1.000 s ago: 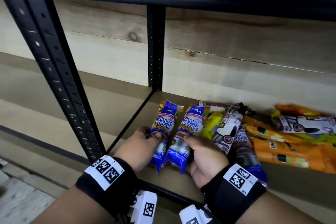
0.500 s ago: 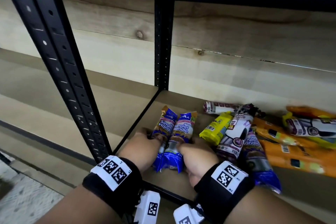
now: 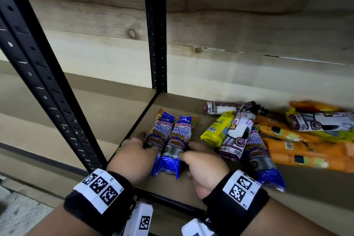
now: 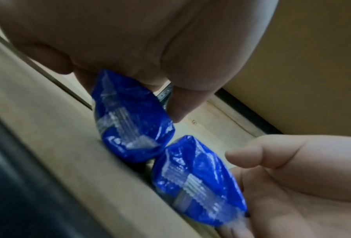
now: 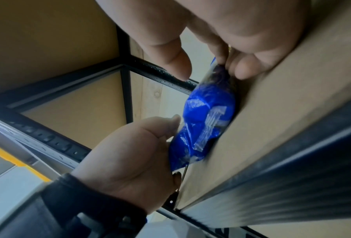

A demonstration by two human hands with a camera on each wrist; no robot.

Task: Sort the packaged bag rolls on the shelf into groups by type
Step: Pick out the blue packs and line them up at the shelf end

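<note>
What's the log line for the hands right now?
left hand: holds left blue pack | right hand: holds right blue pack | side by side on shelf

Three blue packs (image 3: 161, 136) (image 3: 179, 140) (image 3: 262, 159), three white packs (image 3: 220, 107) (image 3: 238, 132) (image 3: 321, 123)

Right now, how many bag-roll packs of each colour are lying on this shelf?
Blue packs: 3
White and purple packs: 3
Orange packs: at least 3
Yellow packs: 2, one mostly hidden under a white pack at right
Total: at least 11; the packs at right overlap, so more may be hidden.
</note>
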